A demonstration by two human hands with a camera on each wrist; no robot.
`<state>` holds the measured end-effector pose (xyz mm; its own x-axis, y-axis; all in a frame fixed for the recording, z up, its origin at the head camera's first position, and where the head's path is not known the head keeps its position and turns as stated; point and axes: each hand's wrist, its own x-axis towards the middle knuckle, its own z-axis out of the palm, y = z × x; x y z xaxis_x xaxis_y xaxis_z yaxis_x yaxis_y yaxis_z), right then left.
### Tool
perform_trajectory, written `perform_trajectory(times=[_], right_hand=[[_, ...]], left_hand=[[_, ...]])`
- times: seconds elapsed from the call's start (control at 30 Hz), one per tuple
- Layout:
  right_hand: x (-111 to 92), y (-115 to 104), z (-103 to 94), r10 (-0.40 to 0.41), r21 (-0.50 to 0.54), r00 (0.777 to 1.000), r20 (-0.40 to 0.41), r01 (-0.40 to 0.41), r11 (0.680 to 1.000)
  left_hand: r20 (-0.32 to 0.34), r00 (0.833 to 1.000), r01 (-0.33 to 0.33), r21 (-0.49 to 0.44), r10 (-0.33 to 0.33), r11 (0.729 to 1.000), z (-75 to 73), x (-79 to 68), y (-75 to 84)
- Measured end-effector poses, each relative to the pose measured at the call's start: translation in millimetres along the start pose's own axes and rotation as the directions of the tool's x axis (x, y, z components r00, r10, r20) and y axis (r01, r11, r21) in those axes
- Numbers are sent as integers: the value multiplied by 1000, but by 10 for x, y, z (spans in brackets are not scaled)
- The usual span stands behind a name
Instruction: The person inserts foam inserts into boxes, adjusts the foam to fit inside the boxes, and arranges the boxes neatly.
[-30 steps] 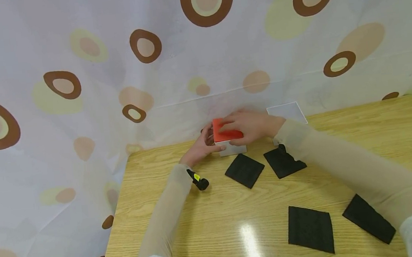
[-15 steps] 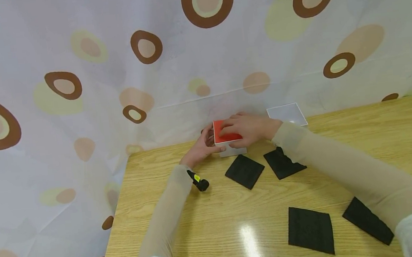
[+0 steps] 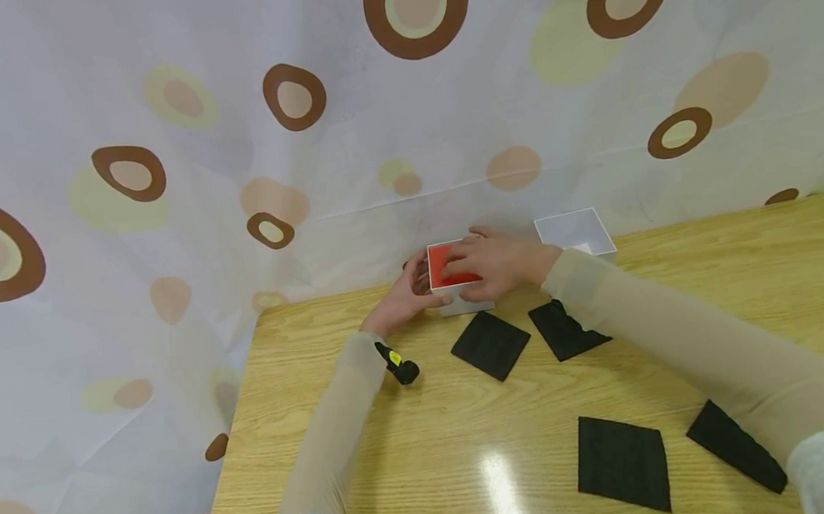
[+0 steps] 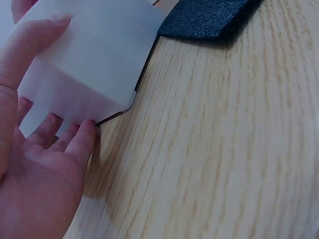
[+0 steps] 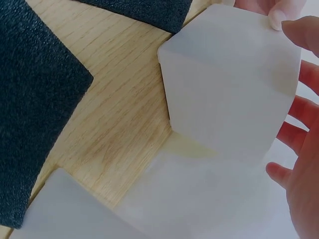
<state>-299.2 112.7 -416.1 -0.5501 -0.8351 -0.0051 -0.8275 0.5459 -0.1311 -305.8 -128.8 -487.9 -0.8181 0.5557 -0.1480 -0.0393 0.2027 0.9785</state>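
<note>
Yellow label (image 3: pixel 395 358) too small for us to read, near-cubic white box (image 3: pixel 465 302) upright at the desk's (image 3: pixel 438 430) far edge, red top (image 3: pixel 438 254) facing up, left hand (image 3: pixel 401 299) grasping its side, right hand (image 3: pixel 499 263) spread over the top.

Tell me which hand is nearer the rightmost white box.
Right. The right hand is just left of the rightmost white box; the left hand is farther left, gripping the box showing red.

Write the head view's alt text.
A left hand grips a red-topped white box, a right hand over it, at the back of a wooden table. Four black pieces lie nearer; another box stands to the right.
</note>
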Motion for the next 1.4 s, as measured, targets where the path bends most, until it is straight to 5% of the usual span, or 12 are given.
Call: perform_trajectory(times=[0.37, 1.4], right_hand=[[-10, -47, 10, 24, 14, 999, 27, -24, 1000], [25, -58, 43, 50, 0, 996, 68, -51, 999]], left_hand=[[4, 1000, 4, -55, -4, 998, 29, -13, 8], [12, 1000, 6, -17, -6, 1000, 3, -5, 8]])
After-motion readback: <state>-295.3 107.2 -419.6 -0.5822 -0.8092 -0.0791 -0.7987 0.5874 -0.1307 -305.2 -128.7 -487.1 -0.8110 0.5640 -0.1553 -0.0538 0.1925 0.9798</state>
